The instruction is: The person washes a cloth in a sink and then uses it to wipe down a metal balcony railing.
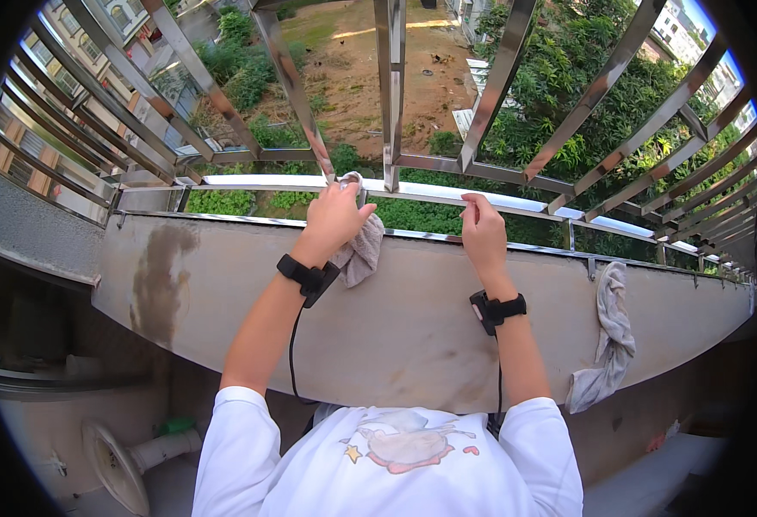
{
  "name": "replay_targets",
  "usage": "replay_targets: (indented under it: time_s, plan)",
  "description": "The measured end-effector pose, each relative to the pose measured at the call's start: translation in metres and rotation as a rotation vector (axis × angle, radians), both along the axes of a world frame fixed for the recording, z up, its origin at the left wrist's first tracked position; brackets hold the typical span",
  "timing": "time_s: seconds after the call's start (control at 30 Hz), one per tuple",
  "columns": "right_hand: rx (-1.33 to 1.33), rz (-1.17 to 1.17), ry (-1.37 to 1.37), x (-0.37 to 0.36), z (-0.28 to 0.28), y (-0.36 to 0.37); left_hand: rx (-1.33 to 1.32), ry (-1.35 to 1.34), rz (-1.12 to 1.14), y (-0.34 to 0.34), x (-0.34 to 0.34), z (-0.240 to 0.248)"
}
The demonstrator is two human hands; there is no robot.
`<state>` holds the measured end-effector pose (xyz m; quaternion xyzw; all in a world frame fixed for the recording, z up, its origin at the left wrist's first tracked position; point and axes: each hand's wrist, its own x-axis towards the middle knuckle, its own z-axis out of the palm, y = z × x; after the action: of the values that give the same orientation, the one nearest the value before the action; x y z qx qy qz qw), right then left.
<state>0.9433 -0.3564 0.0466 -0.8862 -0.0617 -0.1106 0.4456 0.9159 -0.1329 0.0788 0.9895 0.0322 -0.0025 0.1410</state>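
My left hand (pixel 337 217) is closed around a greyish cleaning cloth (pixel 363 250) at the metal railing. Part of the cloth pokes up beyond my fingers against a slanted bar, and the rest hangs down over the ledge. To the right, my right hand (pixel 483 231) is held in a loose fist in front of the lower rail (pixel 525 203). No object shows in its curled fingers; whether they touch the rail I cannot tell. Both wrists wear black straps with small boxes and cables.
Shiny metal bars (pixel 393 95) fan out ahead, with greenery and bare ground beyond. A second grey cloth (pixel 613 319) drapes over the right part of the pale ledge (pixel 413 327). A dark wet patch (pixel 163 284) marks its left part. A round white object (pixel 113 465) stands at lower left.
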Motion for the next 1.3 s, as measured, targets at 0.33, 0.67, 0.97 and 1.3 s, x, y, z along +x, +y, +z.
replay_targets:
  time_s: [0.33, 0.67, 0.97, 1.3]
  plan:
    - [-0.018, 0.037, -0.172, -0.002, 0.007, 0.001, -0.401, 0.076, 0.002, 0.02, 0.015, -0.013]
    - [0.079, 0.089, -0.182, -0.013, 0.014, 0.008, -0.258, -0.053, 0.049, 0.009, 0.019, -0.044]
    - [0.113, 0.069, -0.172, -0.012, 0.015, 0.001, 0.05, 0.034, -0.216, 0.006, 0.018, -0.025]
    - [0.098, 0.009, -0.287, -0.004, 0.025, -0.021, 0.034, 0.143, -0.086, 0.007, 0.035, -0.029]
